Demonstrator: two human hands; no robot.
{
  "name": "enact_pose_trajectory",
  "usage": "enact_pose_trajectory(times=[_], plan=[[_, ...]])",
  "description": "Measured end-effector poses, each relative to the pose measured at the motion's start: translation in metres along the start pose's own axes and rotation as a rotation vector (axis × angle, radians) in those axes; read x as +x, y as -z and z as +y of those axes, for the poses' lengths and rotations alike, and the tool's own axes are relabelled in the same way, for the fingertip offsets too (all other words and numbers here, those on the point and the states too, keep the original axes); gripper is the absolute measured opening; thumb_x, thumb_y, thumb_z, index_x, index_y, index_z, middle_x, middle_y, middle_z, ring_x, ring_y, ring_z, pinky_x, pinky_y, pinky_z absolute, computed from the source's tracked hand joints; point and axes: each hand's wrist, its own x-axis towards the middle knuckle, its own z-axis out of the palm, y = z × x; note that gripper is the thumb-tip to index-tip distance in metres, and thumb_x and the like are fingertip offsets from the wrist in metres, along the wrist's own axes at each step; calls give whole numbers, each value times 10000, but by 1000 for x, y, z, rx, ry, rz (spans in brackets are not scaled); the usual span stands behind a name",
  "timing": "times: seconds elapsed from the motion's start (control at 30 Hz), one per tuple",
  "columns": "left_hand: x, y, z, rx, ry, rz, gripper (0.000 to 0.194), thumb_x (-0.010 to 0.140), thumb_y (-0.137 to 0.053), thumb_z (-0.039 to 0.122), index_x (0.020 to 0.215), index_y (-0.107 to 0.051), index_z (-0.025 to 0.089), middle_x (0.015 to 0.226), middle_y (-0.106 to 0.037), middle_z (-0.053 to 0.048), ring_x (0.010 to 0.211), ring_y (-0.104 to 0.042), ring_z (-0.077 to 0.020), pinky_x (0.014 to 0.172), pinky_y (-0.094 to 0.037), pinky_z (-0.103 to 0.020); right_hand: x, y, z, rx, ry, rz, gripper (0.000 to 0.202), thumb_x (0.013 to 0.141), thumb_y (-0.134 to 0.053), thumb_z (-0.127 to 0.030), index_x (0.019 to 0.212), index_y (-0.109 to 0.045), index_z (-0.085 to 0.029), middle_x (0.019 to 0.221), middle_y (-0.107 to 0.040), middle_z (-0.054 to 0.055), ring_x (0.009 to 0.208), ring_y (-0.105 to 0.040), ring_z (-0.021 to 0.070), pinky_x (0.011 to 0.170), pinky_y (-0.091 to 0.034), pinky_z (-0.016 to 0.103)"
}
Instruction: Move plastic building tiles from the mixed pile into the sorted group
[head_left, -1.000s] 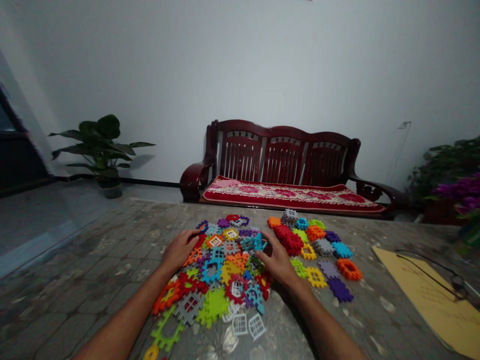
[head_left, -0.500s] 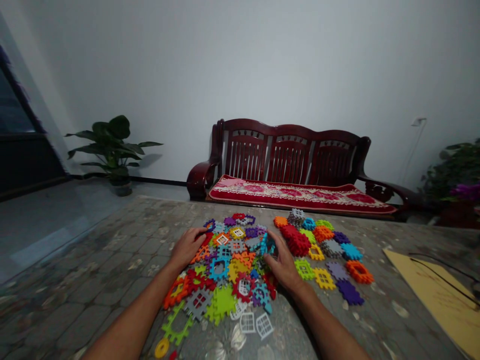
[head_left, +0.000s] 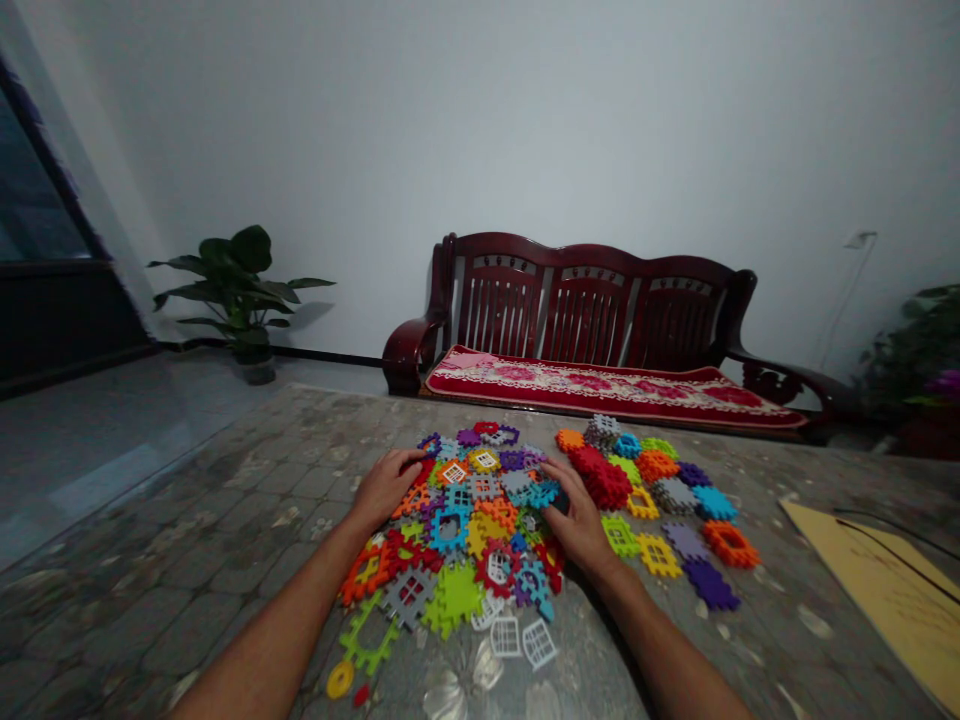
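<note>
Colourful interlocking plastic tiles with toothed edges lie heaped on the table. My left hand (head_left: 386,490) rests at the heap's left edge, fingers stretched out over a dark red tile (head_left: 425,470), holding nothing that I can see. At the heap's right side, my right hand (head_left: 577,518) has its thumb and fingers around a light blue tile (head_left: 541,493), which lies nearly flat; part of the grip is hidden. Nearer me are a blue frame tile (head_left: 449,528), a lime green tile (head_left: 456,597) and a grey window tile (head_left: 409,594).
Sorted groups stand right of my right hand: a red stack (head_left: 601,478), a grey stack (head_left: 673,496), orange frame tiles (head_left: 731,545) and a purple tile (head_left: 711,585). White window inserts (head_left: 505,637) lie in front. Yellow cardboard (head_left: 874,590) with a black cable is at the right. A wooden bench (head_left: 592,300) stands behind.
The light blue tile at my right hand has gone from upright to nearly flat. My left hand stays at the heap's left edge. The whole view has shifted slightly.
</note>
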Motion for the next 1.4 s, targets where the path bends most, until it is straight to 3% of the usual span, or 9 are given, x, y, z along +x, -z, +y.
enact_pose_trajectory(times=[0.23,0.37,0.63,0.8,1.1,1.4], plan=[[2,-1,-4,-44,-2,9,383,831,-480,367,1089,-712,206,1118,-694,-87,1057,-622,-251,971,-455,-386,-2,3,-6,23,54,55,701,566,-456,-51,1222,-605,-247,1318,-591,60,1285,-499,243,1144,-330,480],[3,-2,-6,-100,7,23,385,807,-503,378,1073,-721,203,1107,-701,-86,1045,-630,-254,977,-458,-392,-4,4,-10,-9,56,23,695,547,-451,-49,1194,-612,-244,1319,-592,61,1283,-502,256,1131,-351,487],[1,1,-5,-200,28,35,423,774,-527,439,1063,-726,203,1117,-708,-86,1052,-635,-270,956,-473,-392,-5,2,-19,-220,55,-25,631,651,-567,-122,1269,-572,-245,1294,-609,70,1240,-524,277,1101,-375,476],[1,-1,-8,-190,25,21,425,776,-522,446,1052,-726,195,1100,-710,-88,1033,-644,-264,958,-469,-390,-8,4,-21,-395,-21,-24,731,685,-667,-236,1389,-474,-274,1318,-590,78,1237,-510,335,1033,-410,529],[2,-2,-7,-227,24,32,395,743,-543,449,982,-739,203,1071,-729,-82,1019,-652,-264,958,-474,-390,-9,1,-13,-273,38,8,739,691,-560,-144,1417,-436,-207,1267,-615,95,1185,-563,272,1059,-425,466],[-7,14,15,-393,116,45,507,689,-608,575,979,-744,182,989,-757,-74,888,-678,-264,821,-526,-358,-9,1,-12,-296,106,27,659,735,-592,-155,1383,-479,-199,1313,-592,105,1238,-529,272,1096,-399,478]])
